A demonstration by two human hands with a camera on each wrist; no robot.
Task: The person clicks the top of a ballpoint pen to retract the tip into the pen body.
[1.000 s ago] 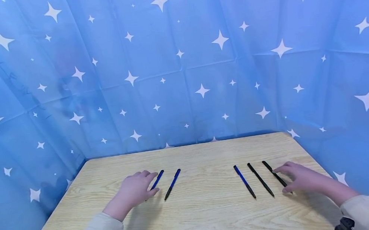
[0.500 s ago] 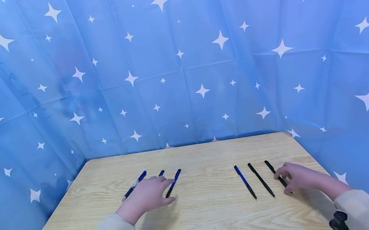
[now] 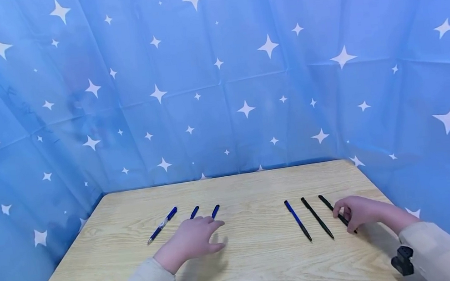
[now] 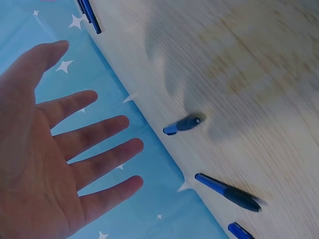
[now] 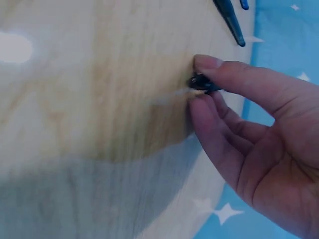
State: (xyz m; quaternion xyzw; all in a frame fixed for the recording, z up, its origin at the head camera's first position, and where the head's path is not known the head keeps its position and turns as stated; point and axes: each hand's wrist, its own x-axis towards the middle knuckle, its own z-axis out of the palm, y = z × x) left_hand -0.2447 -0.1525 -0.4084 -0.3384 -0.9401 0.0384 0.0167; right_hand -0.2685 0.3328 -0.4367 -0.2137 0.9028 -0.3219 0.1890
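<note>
My left hand [image 3: 194,239] hovers with spread, straight fingers over the left group of pens and holds nothing; its palm [image 4: 45,184] shows in the left wrist view. It partly hides two blue pens [image 3: 194,212]. Farther left, a blue pen with a white marking [image 3: 162,226] lies tilted on the table. My right hand [image 3: 360,213] pinches the rightmost black pen [image 3: 325,201] near its lower end, thumb and forefinger on either side of its tip [image 5: 200,82]. Beside it lie another black pen [image 3: 317,218] and a blue pen with a black grip [image 3: 298,220].
The pens lie on a light wood-grain table [image 3: 251,192], with bare wood between the left and right groups. A blue curtain with white stars [image 3: 218,77] hangs behind the table and along both sides. A bright light reflection lies near the front.
My left hand has moved right across the left pens, uncovering the leftmost one. My right hand's fingers have curled in around the rightmost black pen, which has shifted slightly.
</note>
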